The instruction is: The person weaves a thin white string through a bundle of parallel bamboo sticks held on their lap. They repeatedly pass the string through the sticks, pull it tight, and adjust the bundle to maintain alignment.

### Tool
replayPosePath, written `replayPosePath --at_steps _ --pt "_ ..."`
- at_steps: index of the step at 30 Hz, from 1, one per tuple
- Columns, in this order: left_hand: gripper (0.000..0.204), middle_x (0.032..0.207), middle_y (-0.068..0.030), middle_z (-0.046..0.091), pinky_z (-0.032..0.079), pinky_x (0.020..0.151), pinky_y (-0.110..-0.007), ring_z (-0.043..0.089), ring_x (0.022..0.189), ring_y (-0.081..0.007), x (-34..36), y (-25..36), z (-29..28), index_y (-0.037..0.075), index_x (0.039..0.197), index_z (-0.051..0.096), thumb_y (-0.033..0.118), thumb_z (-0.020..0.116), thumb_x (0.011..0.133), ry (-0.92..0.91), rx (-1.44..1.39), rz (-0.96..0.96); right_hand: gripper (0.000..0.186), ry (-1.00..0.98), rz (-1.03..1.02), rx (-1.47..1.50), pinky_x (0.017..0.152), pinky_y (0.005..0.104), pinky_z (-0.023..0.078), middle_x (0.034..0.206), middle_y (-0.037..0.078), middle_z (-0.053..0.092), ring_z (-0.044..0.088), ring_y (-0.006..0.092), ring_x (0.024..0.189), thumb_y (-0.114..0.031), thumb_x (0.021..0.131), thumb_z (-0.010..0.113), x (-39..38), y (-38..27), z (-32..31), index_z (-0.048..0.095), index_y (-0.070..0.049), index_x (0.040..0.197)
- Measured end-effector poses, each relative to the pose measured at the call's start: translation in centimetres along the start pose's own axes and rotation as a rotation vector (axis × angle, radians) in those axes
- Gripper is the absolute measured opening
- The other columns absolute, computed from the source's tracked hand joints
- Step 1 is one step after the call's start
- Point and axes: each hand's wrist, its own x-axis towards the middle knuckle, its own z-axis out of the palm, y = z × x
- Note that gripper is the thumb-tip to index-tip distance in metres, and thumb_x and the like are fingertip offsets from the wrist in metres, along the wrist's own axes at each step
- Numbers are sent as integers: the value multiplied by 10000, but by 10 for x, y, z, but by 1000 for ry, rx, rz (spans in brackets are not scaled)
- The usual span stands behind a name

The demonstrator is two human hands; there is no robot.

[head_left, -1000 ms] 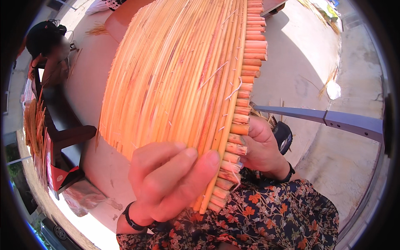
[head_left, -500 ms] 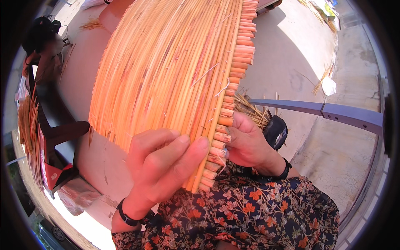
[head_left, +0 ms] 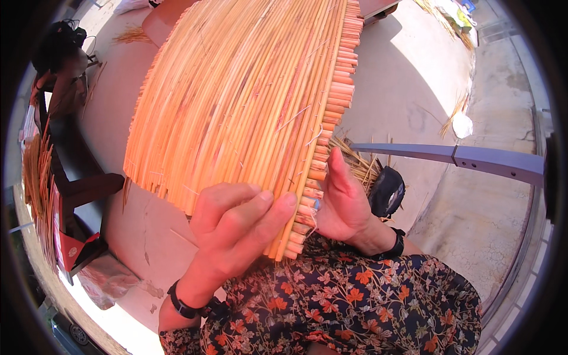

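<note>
A large mat of long straw-coloured reeds (head_left: 236, 100) fills the upper middle, with pale threads across it and a row of cut reed ends down its right edge. My left hand (head_left: 236, 228) grips its lower right corner, fingertips pressed on the outer reeds. Just right of that edge, my right hand (head_left: 346, 207) is open, one digit raised and the others partly hidden by the reed ends. A small blue item (head_left: 316, 204), too small to name, shows between the ends and my right palm.
At far left a person (head_left: 62, 65) is beside a dark bench (head_left: 89, 186) and upright reed bundles (head_left: 36, 177). At right, a grey metal bar (head_left: 491, 163) crosses above loose straws (head_left: 361, 163) and a black object (head_left: 387, 192). A white bag (head_left: 462, 125) lies farther right.
The mat and my left hand have shifted up and slightly left. My right hand has loosened from the edge, with a digit now raised upward.
</note>
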Motion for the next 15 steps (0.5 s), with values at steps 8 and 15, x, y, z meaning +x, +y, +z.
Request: replayPosePath --at_steps 8,15 --pt "457 1052 -13 625 520 768 -341 618 954 -210 -8 -2 7 105 1130 772 115 695 680 -34 12 0 616 23 -71 -152 904 336 476 1397 51 554 572 158 1108 -513 1088 378 -2 2 1 356 -90 1534" --pt "444 1059 -22 628 511 847 -367 621 991 -214 -18 -13 7 103 1152 752 120 684 713 -199 83 -4 604 164 -142 -1142 1021 385 468 1401 101 555 549 216 1232 -395 1073 497 3 -26 -29 378 3 1512"
